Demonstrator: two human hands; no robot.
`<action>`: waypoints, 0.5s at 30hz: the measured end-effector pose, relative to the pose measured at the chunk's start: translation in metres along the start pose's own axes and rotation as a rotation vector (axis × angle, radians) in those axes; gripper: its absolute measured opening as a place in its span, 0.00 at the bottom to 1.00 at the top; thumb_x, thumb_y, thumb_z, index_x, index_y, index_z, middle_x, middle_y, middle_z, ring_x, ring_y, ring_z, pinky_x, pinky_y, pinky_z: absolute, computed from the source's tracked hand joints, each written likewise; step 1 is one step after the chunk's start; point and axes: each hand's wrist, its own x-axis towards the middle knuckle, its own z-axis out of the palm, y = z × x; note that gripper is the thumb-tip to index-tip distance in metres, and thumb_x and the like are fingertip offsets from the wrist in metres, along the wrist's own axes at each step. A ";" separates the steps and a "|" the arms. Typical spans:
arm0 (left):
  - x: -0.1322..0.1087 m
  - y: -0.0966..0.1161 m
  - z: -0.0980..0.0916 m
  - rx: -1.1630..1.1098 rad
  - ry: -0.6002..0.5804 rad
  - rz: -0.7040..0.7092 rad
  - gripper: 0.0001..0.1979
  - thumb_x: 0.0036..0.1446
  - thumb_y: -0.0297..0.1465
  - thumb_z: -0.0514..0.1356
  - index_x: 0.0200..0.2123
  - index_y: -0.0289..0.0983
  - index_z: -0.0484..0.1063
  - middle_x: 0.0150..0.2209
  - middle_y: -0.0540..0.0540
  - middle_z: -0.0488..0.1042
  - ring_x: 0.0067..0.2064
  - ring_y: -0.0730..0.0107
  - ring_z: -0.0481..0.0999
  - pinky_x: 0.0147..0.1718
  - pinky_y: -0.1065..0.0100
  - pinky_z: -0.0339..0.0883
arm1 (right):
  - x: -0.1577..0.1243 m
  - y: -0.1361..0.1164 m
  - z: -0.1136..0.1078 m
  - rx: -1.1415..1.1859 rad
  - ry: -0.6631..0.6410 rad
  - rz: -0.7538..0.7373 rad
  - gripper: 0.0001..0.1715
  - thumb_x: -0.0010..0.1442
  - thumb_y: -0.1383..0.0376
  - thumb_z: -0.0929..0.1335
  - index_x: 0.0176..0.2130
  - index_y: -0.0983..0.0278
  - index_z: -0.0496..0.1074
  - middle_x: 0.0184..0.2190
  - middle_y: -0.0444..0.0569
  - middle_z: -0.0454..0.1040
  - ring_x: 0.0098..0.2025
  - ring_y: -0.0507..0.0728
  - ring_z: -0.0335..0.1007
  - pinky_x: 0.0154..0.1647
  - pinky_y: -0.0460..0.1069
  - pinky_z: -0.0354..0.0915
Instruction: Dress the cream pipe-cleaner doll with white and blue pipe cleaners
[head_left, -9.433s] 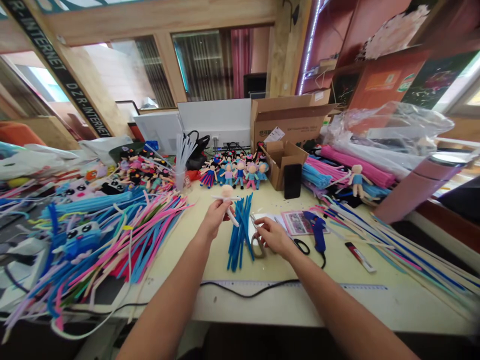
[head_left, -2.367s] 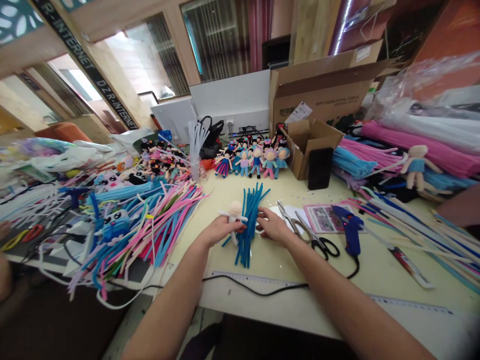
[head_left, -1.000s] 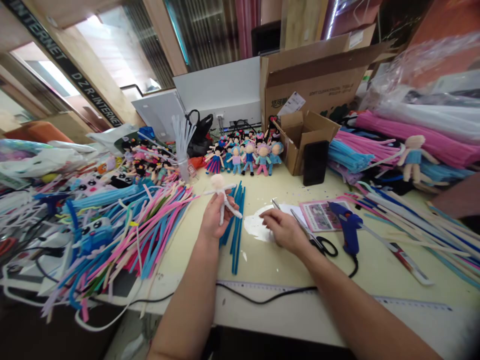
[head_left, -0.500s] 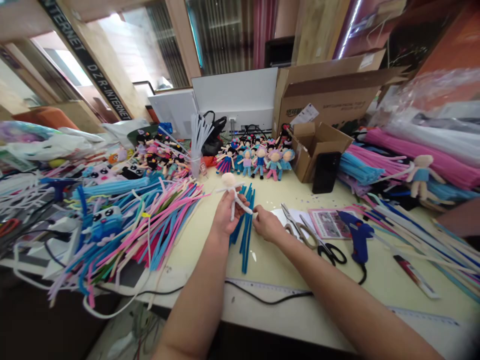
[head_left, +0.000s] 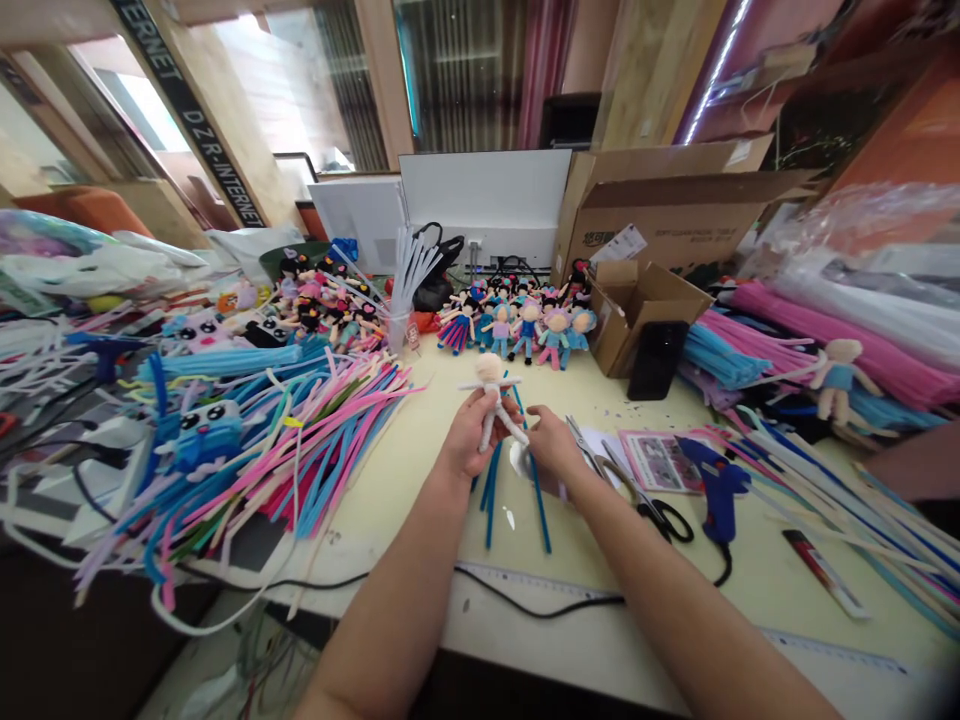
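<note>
My left hand (head_left: 469, 440) is closed around a small bare doll (head_left: 493, 392) with a cream head and white pipe-cleaner limbs, held upright above the table. My right hand (head_left: 553, 448) sits just right of it, fingers pinched on one blue pipe cleaner (head_left: 537, 490) whose free end slants down toward me. Under both hands lies a small bundle of blue pipe cleaners (head_left: 489, 482) on the yellow table (head_left: 420, 510).
A big heap of coloured pipe cleaners (head_left: 300, 450) fills the left. Finished dolls (head_left: 517, 325) stand in a row at the back, beside cardboard boxes (head_left: 645, 310). Scissors (head_left: 637, 490), a blue glue gun (head_left: 712, 480), a ruler (head_left: 525, 580) and a black cable lie at the right and front.
My right hand has left the table by the scissors, come to the bundle and drawn one blue pipe cleaner apart from it. The left hand still holds the doll upright.
</note>
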 end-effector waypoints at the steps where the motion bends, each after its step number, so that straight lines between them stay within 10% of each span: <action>1: 0.000 -0.001 0.000 -0.001 -0.004 -0.007 0.13 0.53 0.35 0.60 0.41 0.35 0.69 0.27 0.48 0.74 0.27 0.70 0.76 0.26 0.71 0.69 | 0.000 0.005 -0.007 0.053 0.002 0.017 0.27 0.49 0.70 0.64 0.51 0.66 0.65 0.29 0.48 0.73 0.33 0.56 0.70 0.32 0.48 0.61; 15: -0.003 -0.036 0.018 0.204 0.001 -0.311 0.12 0.54 0.24 0.52 0.42 0.35 0.68 0.28 0.47 0.72 0.30 0.68 0.77 0.27 0.67 0.72 | -0.040 0.046 -0.067 0.941 -0.013 0.030 0.12 0.50 0.57 0.68 0.30 0.62 0.65 0.14 0.37 0.62 0.16 0.48 0.55 0.17 0.43 0.52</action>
